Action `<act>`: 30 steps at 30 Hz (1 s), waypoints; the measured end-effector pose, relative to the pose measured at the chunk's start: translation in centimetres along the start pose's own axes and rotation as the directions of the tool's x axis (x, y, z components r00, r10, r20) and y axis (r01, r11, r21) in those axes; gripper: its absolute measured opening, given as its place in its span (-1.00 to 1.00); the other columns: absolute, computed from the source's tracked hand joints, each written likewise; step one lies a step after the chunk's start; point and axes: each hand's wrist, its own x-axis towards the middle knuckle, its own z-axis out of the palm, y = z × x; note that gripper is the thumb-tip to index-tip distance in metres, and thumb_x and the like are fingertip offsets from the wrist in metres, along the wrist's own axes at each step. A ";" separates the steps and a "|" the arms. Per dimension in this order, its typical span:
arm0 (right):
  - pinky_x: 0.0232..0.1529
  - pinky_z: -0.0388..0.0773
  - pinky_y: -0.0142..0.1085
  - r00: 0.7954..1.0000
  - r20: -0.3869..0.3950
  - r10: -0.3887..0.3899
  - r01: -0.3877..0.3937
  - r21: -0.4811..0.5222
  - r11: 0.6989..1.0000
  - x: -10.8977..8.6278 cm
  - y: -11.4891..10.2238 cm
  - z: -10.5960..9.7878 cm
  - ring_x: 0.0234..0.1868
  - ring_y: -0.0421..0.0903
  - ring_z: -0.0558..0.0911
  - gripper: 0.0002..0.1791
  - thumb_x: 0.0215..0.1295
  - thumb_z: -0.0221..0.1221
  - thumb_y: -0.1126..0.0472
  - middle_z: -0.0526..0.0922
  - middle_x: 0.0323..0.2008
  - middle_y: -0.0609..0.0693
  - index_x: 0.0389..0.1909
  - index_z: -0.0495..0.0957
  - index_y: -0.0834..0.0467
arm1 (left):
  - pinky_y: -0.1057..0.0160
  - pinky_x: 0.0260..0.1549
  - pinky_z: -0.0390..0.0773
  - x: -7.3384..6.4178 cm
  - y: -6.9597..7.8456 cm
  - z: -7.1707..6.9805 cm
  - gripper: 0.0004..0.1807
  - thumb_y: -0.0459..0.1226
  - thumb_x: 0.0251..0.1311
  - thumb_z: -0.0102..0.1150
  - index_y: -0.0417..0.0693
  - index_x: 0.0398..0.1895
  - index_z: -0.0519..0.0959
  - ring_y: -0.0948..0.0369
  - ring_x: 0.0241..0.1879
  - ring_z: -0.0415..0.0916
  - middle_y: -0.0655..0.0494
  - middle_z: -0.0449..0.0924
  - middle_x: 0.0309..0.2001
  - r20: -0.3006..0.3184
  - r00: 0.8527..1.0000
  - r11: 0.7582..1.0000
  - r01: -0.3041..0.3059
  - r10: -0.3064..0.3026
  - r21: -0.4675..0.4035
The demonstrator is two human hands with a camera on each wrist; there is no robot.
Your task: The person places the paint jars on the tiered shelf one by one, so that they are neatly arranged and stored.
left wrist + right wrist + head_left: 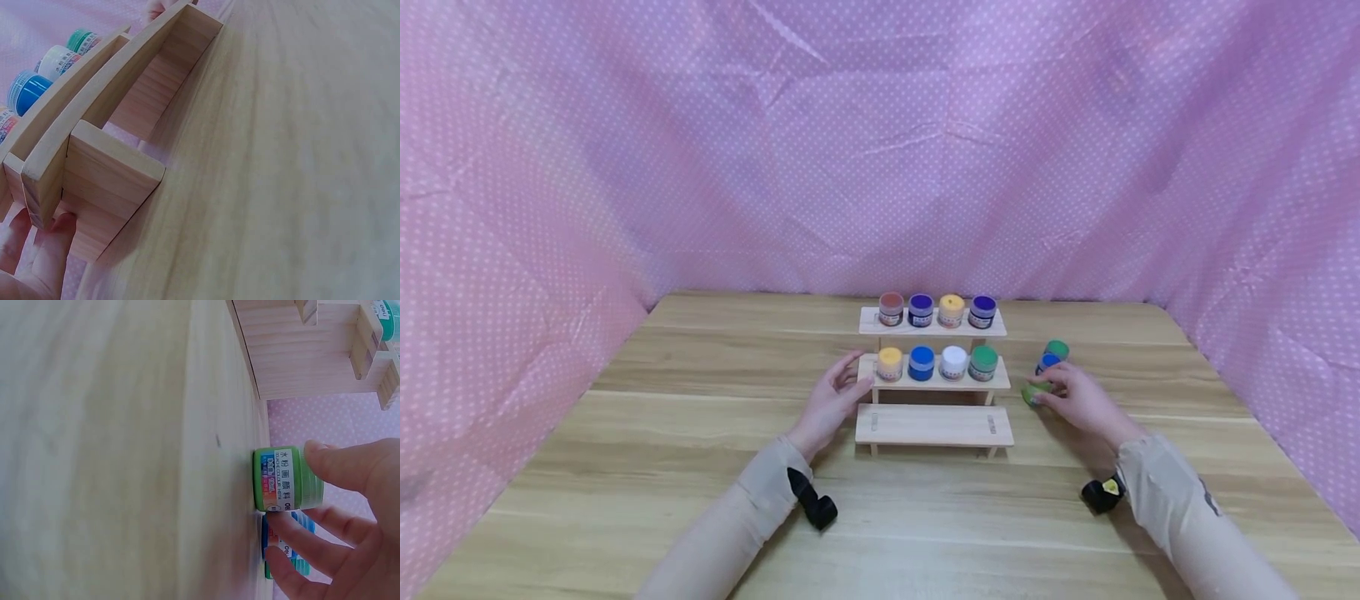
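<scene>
A three-tier wooden rack (934,425) stands on the table. My left hand (830,404) is at its left end; in the left wrist view the fingertips (57,228) touch the end of the rack, fairly straight. To the right of the rack, my right hand (1086,404) pinches a light green paint jar (281,479) between thumb and fingers. The jar stands upright at the table surface, its label showing in the right wrist view. Just behind it are a blue paint jar (1048,361) and a darker green paint jar (1057,347), partly hidden.
On the top tier stand brown-red (891,308), purple (921,310), yellow (951,311) and another purple jar (982,312). The middle tier carries yellow (890,364), blue (921,363), white (953,362) and green jars (983,363). Pink dotted cloth (880,167) hangs around the wooden table (700,467).
</scene>
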 end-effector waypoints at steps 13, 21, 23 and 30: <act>-0.13 0.59 -0.04 1.000 0.010 0.014 -0.015 0.054 0.998 -0.4 -0.1 0.2 -0.18 0.13 0.62 -0.73 0.17 0.22 0.36 0.56 -0.15 0.23 -0.08 0.58 0.32 | 0.45 -0.45 0.41 0.1 -0.2 0.0 -0.36 -0.33 0.25 0.13 -0.02 0.40 0.20 0.33 -0.20 0.49 -0.15 0.44 0.12 0.009 1.000 1.000 -0.014 0.014 -0.022; -0.11 0.58 -0.01 0.999 0.033 0.021 -0.023 0.063 0.998 -0.5 -0.1 0.1 -0.16 0.14 0.61 -0.71 0.18 0.20 0.38 0.56 -0.12 0.25 -0.05 0.57 0.32 | 0.45 -0.46 0.43 0.2 -0.4 -0.1 -0.34 -0.32 0.24 0.14 -0.02 0.41 0.19 0.31 -0.17 0.51 -0.15 0.44 0.14 0.018 1.000 0.999 -0.017 0.018 -0.034; -0.11 0.58 -0.02 0.999 0.032 0.017 -0.019 0.066 0.998 -0.5 0.0 0.2 -0.17 0.13 0.62 -0.70 0.17 0.20 0.39 0.56 -0.12 0.25 -0.05 0.56 0.32 | 0.45 -0.49 0.41 0.2 -0.5 -0.1 -0.35 -0.32 0.25 0.14 -0.03 0.40 0.19 0.31 -0.18 0.51 -0.15 0.45 0.13 0.017 1.000 0.999 -0.022 0.023 -0.033; -0.12 0.59 -0.04 0.999 0.032 0.006 -0.009 0.076 0.997 -0.5 0.3 0.2 -0.20 0.07 0.62 -0.69 0.17 0.21 0.39 0.56 -0.12 0.25 -0.03 0.56 0.34 | 0.42 -0.40 0.50 0.2 -0.5 0.0 -0.36 -0.36 0.26 0.10 -0.06 0.40 0.19 0.33 -0.18 0.52 -0.19 0.45 0.13 0.016 0.999 0.998 -0.040 0.041 -0.044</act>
